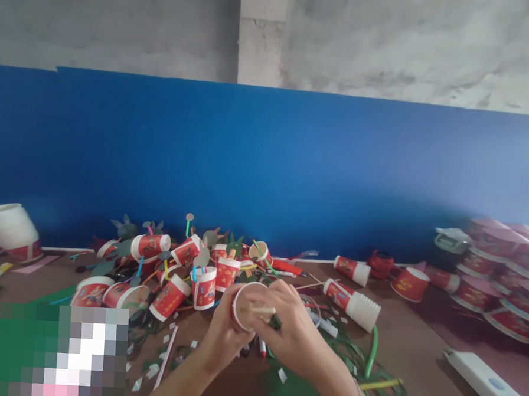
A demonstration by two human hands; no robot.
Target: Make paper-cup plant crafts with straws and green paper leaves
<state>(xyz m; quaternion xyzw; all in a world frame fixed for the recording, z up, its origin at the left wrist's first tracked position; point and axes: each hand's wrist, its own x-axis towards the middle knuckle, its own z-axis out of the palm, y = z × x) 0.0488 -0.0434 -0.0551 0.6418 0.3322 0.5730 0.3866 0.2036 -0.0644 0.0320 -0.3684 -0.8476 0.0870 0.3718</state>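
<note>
My left hand [222, 323] is wrapped around a paper cup [242, 303], whose round, white-rimmed end faces me. My right hand [291, 317] is closed at the cup's right side, its fingers over that end. A short pale stick [265, 310] shows at those fingers and seems to be pinched in them; its far part is hidden. Beyond my hands stands a red printed paper cup [205, 289] with a blue straw and a grey-green paper disc. Another red cup [227, 274] is right behind it.
Many decorated cups [170, 296] lie heaped at the left. A nested cup stack [360, 309] lies right of my hands, near a green straw [372, 351] and green paper scraps [349, 350]. A white power strip [489, 384] is front right; a blue partition [266, 162] stands behind.
</note>
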